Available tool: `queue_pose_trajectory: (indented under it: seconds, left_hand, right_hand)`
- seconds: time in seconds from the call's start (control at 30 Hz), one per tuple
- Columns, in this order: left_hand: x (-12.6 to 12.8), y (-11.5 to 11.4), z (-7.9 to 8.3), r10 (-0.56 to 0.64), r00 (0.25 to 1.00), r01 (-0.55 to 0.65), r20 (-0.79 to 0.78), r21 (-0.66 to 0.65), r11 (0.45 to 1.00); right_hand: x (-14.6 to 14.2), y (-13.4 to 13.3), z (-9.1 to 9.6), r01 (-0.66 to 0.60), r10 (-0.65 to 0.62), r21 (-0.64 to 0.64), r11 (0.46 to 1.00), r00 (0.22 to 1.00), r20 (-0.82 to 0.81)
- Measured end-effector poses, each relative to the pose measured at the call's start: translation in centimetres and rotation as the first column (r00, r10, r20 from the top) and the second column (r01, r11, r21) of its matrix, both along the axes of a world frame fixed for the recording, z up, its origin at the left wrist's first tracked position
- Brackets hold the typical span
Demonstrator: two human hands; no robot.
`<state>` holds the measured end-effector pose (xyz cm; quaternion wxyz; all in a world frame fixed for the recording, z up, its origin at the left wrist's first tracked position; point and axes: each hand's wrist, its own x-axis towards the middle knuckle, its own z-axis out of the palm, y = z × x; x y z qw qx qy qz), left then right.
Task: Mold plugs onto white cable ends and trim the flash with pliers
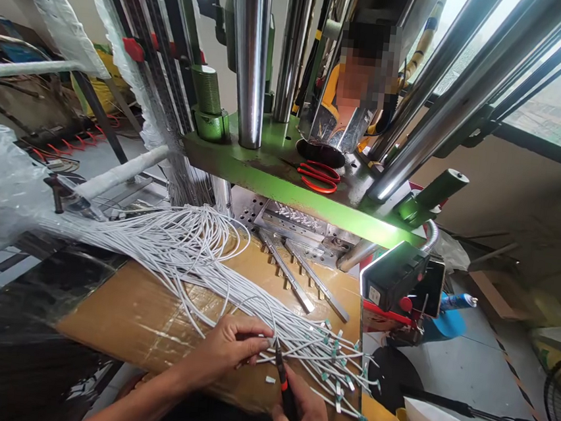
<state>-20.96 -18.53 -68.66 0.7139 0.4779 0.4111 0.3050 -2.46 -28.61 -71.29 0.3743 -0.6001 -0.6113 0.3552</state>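
Observation:
My left hand (232, 345) is closed in a pinch on the end of a white cable (275, 322), which loops up from the bundle. My right hand (303, 411) grips black-and-orange pliers (282, 373), their tip touching or very near that cable end by my left fingertips. Whether the jaws are closed on it is too small to tell. A long bundle of white cables (243, 286) runs across the cardboard-covered table (148, 297), several ends carrying green-and-metal connectors (329, 354). A small white piece (270, 380) lies just below my fingertips.
Behind the table stands a green press (264, 169) with steel columns; red-handled scissors (321, 177) lie on its plate. Two metal bars with brass-coloured blocks (288, 277) rest at the table's back. A black control box (393, 277) stands right. Someone is behind the press.

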Motion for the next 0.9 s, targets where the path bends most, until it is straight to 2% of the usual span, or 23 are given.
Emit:
queue_pose_trajectory:
  seconds: [0.1,0.17,0.23,0.3,0.37,0.4,0.47,0.53,0.63,0.73,0.9]
  left_hand:
    - [0.8,-0.2,2.2,0.123,0.987,-0.094,0.102,-0.248,0.964]
    - [1.4,-0.3,3.4,0.272,0.924,-0.154,0.268,-0.39,0.908]
    - [2.0,-0.2,4.0,0.378,0.824,-0.15,0.422,-0.481,0.864]
    - [2.3,0.0,3.8,0.414,0.746,-0.089,0.522,-0.537,0.839]
    - [2.5,0.1,3.4,0.425,0.708,-0.048,0.564,-0.562,0.826]
    - [2.5,0.2,3.2,0.423,0.705,-0.039,0.569,-0.564,0.825]
    - [2.3,0.2,2.9,0.409,0.72,-0.038,0.56,-0.557,0.83]
    - [2.0,0.1,2.7,0.385,0.745,-0.036,0.545,-0.543,0.839]
    - [1.5,-0.1,2.5,0.323,0.781,0.002,0.534,-0.52,0.854]
    - [1.3,-0.3,2.5,0.258,0.797,0.046,0.546,-0.481,0.875]
    - [2.1,-2.2,2.8,0.23,0.785,-0.024,0.575,-0.343,0.939]
  right_hand:
    - [-0.1,0.0,0.5,0.077,-0.077,0.009,0.997,0.995,0.063]
    - [-0.3,0.0,1.0,0.099,-0.099,0.002,0.995,0.995,0.025]
    - [-0.6,0.1,1.4,0.061,-0.073,-0.091,0.994,0.988,-0.135]
    - [-0.9,0.2,1.6,-0.056,-0.042,-0.249,0.967,0.927,-0.373]
    - [-1.0,0.2,1.6,-0.174,-0.044,-0.358,0.918,0.85,-0.525]
    - [-1.0,0.3,1.6,-0.184,-0.042,-0.369,0.911,0.849,-0.527]
    - [-0.9,0.3,1.6,-0.099,-0.022,-0.293,0.951,0.923,-0.384]
    - [-0.4,0.3,1.8,-0.01,-0.014,-0.143,0.99,0.987,-0.162]
    - [0.5,0.2,2.2,-0.025,0.026,-0.019,0.999,0.999,0.029]
    - [0.2,-0.3,2.0,-0.034,0.033,0.02,0.999,0.997,0.065]
    - [-1.5,-1.5,0.6,0.215,-0.217,0.103,0.971,0.976,0.008]
